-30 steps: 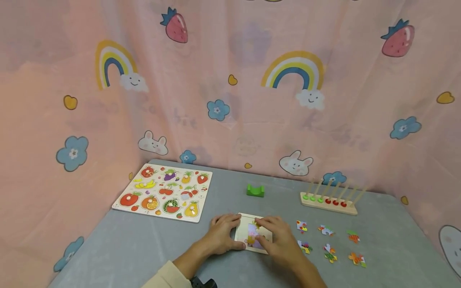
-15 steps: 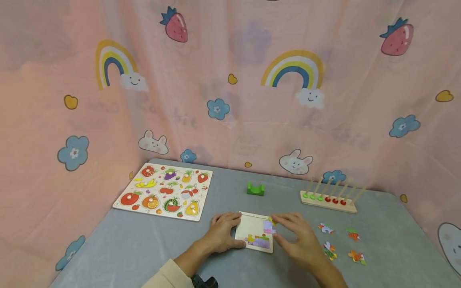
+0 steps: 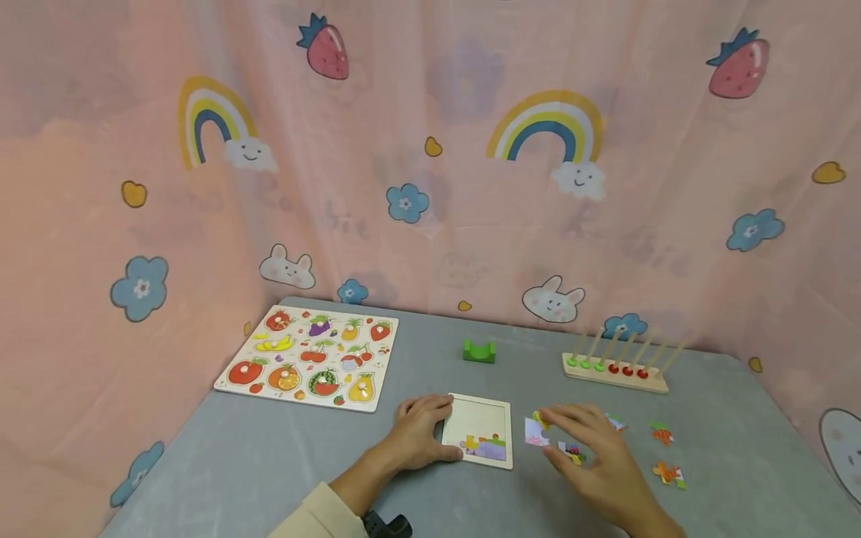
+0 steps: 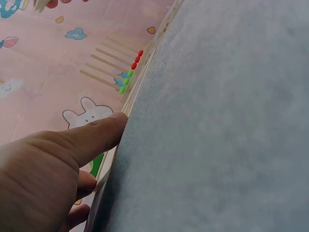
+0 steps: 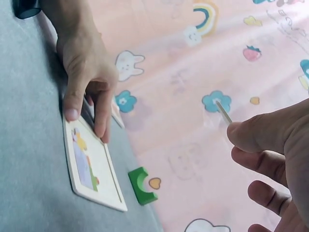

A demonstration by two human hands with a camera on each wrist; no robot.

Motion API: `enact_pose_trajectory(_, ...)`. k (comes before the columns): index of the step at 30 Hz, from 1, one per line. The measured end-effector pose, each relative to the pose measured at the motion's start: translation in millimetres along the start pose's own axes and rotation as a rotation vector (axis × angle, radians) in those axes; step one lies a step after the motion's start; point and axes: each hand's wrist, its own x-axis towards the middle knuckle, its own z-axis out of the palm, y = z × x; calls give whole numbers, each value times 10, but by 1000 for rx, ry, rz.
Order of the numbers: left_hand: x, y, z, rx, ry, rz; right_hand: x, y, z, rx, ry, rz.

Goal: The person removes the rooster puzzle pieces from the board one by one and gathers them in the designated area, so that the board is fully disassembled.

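Note:
A shallow wooden puzzle tray (image 3: 479,417) lies on the grey table, with joined puzzle pieces (image 3: 486,447) along its near side. My left hand (image 3: 417,433) grips the tray's left edge between thumb and fingers. Right of the tray and above the table, my right hand (image 3: 595,456) pinches a lilac puzzle piece (image 3: 536,432) with a yellow part. That piece appears edge-on in the right wrist view. A loose puzzle piece (image 3: 573,453) lies beneath the right hand, partly hidden; other loose pieces, among them an orange one (image 3: 669,474), lie farther right.
A fruit knob puzzle board (image 3: 316,355) lies at the back left. Behind the tray stands a green notched block (image 3: 479,351). A wooden peg stand (image 3: 615,373) with green and red beads is at the back right. A patterned pink curtain (image 3: 430,246) hangs behind the table.
My right hand has moved right, off the tray, carrying the lilac puzzle piece with it. The left hand stays at the tray's left edge.

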Motion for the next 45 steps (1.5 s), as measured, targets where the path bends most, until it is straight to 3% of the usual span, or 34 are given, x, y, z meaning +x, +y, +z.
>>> enact_pose_trajectory(12, -4, -17, 12, 7, -2, -1, -259, 152, -153, 0, 11, -2)
enact_pose_trajectory(20, -3, -9, 20, 5, -11, -12, -421, 290, -187, 43, 32, -71)
enact_pose_trajectory(27, 1, -15, 26, -3, -4, -11, -584, 341, -176, -66, 21, 24)
enact_pose_trajectory(34, -7, -31, 16, -3, -2, -9, -760, 414, -75, -102, 4, 139)
enact_pose_trajectory(39, -17, -22, 3, -6, -8, -12, -848, 511, -20, -84, 1, 145)
enact_pose_trajectory(45, -11, -13, 3, 3, -7, -2, -940, 629, 26, -117, -61, 159)
